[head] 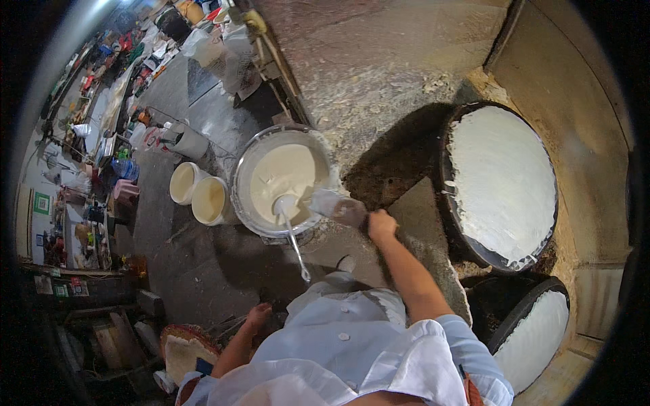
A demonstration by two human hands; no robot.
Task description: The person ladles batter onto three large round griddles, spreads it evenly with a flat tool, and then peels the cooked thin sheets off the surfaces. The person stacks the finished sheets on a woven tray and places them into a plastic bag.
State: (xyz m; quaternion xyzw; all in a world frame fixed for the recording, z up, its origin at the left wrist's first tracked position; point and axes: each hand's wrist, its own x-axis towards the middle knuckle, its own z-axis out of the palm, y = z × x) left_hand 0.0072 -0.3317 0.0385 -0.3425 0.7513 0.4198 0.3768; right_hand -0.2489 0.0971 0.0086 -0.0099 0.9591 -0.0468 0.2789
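Observation:
My right hand (382, 226) is closed around the handle end of a broad, flat scraper-like tool (337, 207), blurred and coated with pale batter at its far end. That end reaches over the rim of a large round metal basin (237, 203). Cream-coloured batter (269, 170) lies in the basin. A metal ladle (294, 243) dips its bowl into the batter, and its handle leans over the near rim towards me. Low at my left side hangs my left hand (259, 314), away from the basin. Its fingers are too dark and small to read.
On the right are a big round dark pan (500, 188) covered with white batter and a similar pan (535, 330) nearer me. Two white buckets (183, 182) (209, 200) stand left of the basin. A stool-like seat (185, 350) is by my left arm. Cluttered shelves (76, 223) line the left.

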